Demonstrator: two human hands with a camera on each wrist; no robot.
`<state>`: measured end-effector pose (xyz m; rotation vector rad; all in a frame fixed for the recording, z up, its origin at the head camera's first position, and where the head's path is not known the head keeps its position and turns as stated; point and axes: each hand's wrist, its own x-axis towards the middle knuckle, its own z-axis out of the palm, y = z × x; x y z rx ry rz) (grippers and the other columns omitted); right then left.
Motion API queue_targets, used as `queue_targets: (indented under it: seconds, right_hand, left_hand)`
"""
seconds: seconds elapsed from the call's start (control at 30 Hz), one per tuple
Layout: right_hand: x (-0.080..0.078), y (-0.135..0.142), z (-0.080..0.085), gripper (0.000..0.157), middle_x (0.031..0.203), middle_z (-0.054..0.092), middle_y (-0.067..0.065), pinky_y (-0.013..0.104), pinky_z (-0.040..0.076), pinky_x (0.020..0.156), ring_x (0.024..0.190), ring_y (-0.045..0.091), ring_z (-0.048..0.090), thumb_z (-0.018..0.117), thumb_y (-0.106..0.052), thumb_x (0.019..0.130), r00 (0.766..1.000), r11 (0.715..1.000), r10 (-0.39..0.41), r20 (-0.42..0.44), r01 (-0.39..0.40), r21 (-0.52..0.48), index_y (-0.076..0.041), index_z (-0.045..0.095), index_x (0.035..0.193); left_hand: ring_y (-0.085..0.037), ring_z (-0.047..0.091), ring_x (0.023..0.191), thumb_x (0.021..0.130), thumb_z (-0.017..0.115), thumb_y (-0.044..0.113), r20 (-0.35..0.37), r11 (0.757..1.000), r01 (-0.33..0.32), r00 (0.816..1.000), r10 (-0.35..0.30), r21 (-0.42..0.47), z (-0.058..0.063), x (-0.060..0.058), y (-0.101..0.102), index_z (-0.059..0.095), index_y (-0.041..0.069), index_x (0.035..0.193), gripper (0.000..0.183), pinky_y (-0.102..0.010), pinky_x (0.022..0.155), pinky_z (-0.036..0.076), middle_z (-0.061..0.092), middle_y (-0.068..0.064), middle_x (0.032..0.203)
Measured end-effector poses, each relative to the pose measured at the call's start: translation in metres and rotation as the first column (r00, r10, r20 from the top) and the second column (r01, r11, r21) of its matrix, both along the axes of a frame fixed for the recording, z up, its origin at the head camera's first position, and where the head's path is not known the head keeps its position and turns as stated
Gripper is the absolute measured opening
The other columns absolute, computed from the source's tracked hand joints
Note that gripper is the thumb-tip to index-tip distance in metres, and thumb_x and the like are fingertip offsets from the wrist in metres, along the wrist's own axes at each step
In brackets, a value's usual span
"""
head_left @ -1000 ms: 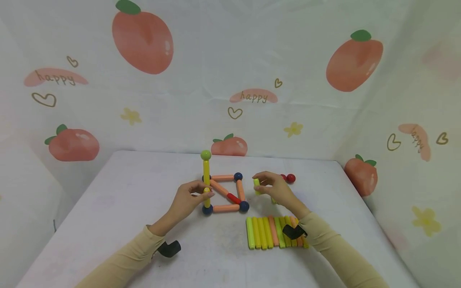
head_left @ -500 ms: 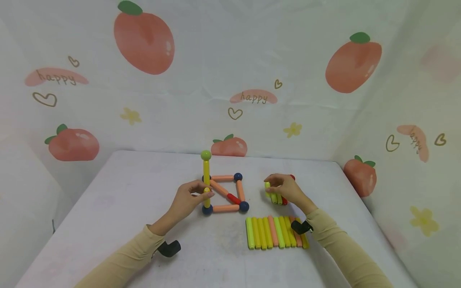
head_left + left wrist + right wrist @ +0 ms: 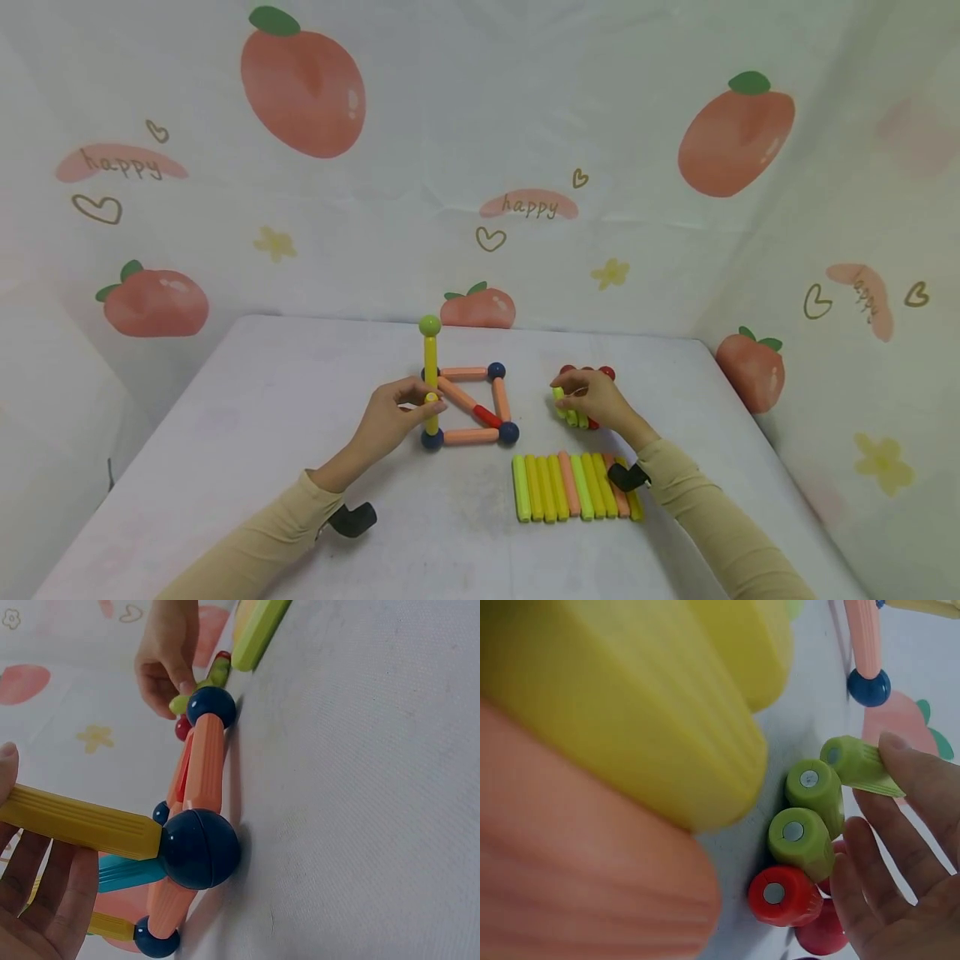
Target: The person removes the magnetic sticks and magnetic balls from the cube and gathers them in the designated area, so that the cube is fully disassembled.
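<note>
My left hand (image 3: 393,414) pinches an upright yellow magnetic rod (image 3: 86,821), whose lower end meets a dark blue ball (image 3: 201,849). That ball is the front left corner of a square of coral rods (image 3: 471,436) and blue balls, crossed by a coral and red diagonal. Behind the hand rises another yellow rod (image 3: 431,354), topped by a green ball (image 3: 430,326). My right hand (image 3: 597,400) holds a short light green rod (image 3: 861,766) between thumb and fingers. It lies right beside two green rods (image 3: 801,836) and a red rod (image 3: 784,896).
A row of long yellow, green and coral rods (image 3: 551,489) lies in front of the right hand. Red balls (image 3: 607,373) sit just behind that hand. A turquoise rod (image 3: 127,874) shows at the frame's near corner. A printed cloth (image 3: 420,167) hangs behind the table.
My right hand has moved right with the green rod and lowered it beside the other short rods. The left hand keeps its hold on the yellow rod.
</note>
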<state>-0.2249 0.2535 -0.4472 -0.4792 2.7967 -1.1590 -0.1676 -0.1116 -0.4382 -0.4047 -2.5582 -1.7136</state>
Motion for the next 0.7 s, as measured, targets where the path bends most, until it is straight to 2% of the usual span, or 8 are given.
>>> queue_targets:
  seconds: [0.23,0.53,0.7]
  right_hand:
    - [-0.0016,0.0026,-0.0025,0.021,0.102,0.072,0.009,0.043,0.057,0.090,0.095,0.021,0.067,0.079,-0.015,0.084,1.000,1.000,0.004,0.008,-0.004,0.018,-0.010,0.074,0.104]
    - [-0.0027,0.0050,-0.0024,0.023,0.107,0.073,0.014,0.037,0.059,0.085,0.096,0.023,0.068,0.075,-0.016,0.088,0.998,0.999,-0.003,0.061,0.001,0.038,-0.007,0.073,0.109]
    - [-0.0039,0.0064,-0.0020,0.023,0.108,0.073,0.015,0.041,0.059,0.088,0.097,0.024,0.068,0.073,-0.014,0.089,0.997,0.999,0.016,0.074,-0.020,0.051,-0.004,0.073,0.109]
  left_hand:
    - [-0.014,0.064,0.088,0.085,0.077,0.031,-0.003,1.000,0.006,1.000,-0.006,0.007,-0.0009,-0.0003,-0.0001,0.071,0.018,0.095,0.018,-0.030,0.081,0.053,0.074,0.000,0.093]
    - [-0.014,0.064,0.088,0.085,0.077,0.033,0.000,1.000,0.004,1.000,-0.004,0.001,-0.0028,-0.0007,-0.0008,0.071,0.018,0.095,0.019,-0.029,0.081,0.053,0.073,0.001,0.093]
    - [-0.014,0.065,0.088,0.086,0.077,0.033,0.003,1.000,0.006,1.000,-0.006,0.003,-0.0022,-0.0007,-0.0014,0.071,0.019,0.095,0.018,-0.028,0.081,0.054,0.074,0.001,0.093]
